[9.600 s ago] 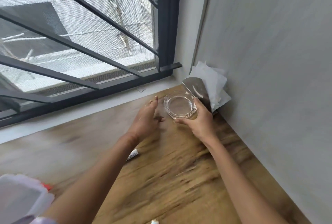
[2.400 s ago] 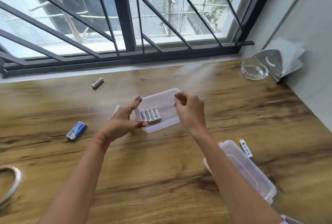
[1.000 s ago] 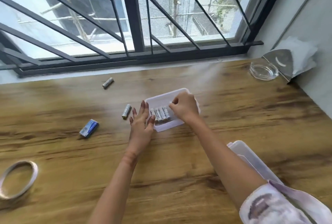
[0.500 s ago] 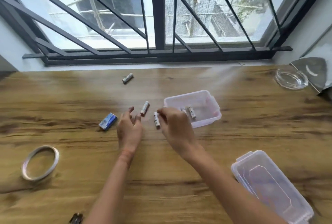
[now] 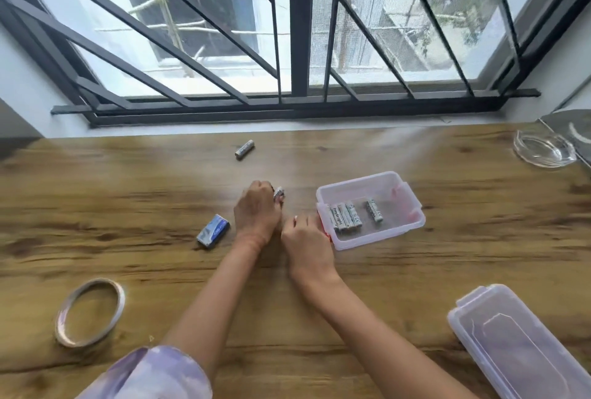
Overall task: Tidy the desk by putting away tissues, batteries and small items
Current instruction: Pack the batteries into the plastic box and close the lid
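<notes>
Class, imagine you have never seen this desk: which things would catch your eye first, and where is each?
First, the two hands at the centre: the left hand closed around a battery, the right hand beside it. Just right of them sits an open clear plastic box holding a row of AA batteries. Its lid lies at the near right, and a blue 9-volt battery lies left of the hands.
</notes>
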